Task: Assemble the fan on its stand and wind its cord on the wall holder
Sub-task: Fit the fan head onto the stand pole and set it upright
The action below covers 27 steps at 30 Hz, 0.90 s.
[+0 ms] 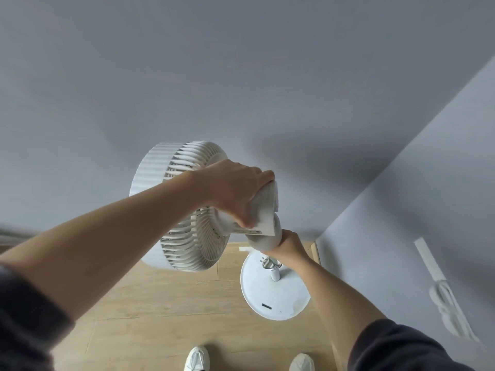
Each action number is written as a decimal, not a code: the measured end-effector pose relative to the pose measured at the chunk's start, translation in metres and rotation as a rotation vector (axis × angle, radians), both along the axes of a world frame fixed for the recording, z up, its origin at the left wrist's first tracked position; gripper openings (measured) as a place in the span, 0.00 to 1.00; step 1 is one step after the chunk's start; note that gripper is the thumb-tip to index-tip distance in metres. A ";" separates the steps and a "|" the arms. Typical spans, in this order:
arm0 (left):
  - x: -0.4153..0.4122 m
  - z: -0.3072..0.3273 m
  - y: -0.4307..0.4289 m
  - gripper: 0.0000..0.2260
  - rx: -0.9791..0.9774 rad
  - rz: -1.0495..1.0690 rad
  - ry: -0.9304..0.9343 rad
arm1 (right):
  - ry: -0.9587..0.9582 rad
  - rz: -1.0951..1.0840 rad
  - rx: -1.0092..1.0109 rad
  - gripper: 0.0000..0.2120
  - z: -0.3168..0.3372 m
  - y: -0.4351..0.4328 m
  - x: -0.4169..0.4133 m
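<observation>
The fan head (192, 247) is in the air, above the floor (160, 317) and a little to the left of the stand; it is not yet seated. The left hand (235, 194) is closed over the top of the motor housing, with the fingers curled around it. The right hand (290, 246) is wrapped around the lower end of the neck (263, 241), just above the short pole (275, 275) that rises from the round base (276, 298).

The first danger, in my judgement, is a bad alignment; the neck looks tilted and the right hand hides its opening, so it can meet the pole at an angle and jam, or sit only halfway. The second is the fingers of the right hand; they are very near the joint and can be pinched when the neck goes down. The third is the weight; the head hangs well to one side of the grip, so if the left hand loosens early, the fan can swing, or pull the light base over. There is a metal clamp on the pole, and it may catch the neck.

I cannot see the cord anywhere, so it may hang below and get trapped in the joint. The wall holder (444, 301) is on the right wall, well apart from the fan; it is too blurred to tell what is on it.
</observation>
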<state>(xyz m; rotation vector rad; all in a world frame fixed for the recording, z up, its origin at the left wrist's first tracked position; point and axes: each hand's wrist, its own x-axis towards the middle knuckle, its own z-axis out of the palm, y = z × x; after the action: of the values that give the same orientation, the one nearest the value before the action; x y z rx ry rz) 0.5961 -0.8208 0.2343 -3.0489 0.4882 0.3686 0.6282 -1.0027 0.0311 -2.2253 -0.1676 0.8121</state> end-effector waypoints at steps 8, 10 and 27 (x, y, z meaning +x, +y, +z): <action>0.010 -0.062 -0.110 0.40 0.064 0.005 0.020 | 0.107 -0.061 0.055 0.20 -0.042 -0.091 0.000; 0.010 -0.081 -0.125 0.41 0.088 -0.001 0.022 | 0.155 -0.080 0.069 0.23 -0.057 -0.103 -0.003; 0.040 -0.193 -0.189 0.39 0.092 -0.063 0.101 | 0.185 -0.114 0.137 0.15 -0.173 -0.166 0.015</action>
<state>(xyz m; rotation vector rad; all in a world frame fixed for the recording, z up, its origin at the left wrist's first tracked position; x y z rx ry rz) 0.6362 -1.0097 0.0414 -2.9289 0.5545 0.5291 0.6430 -1.1690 -0.1420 -2.0008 -0.0069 0.9109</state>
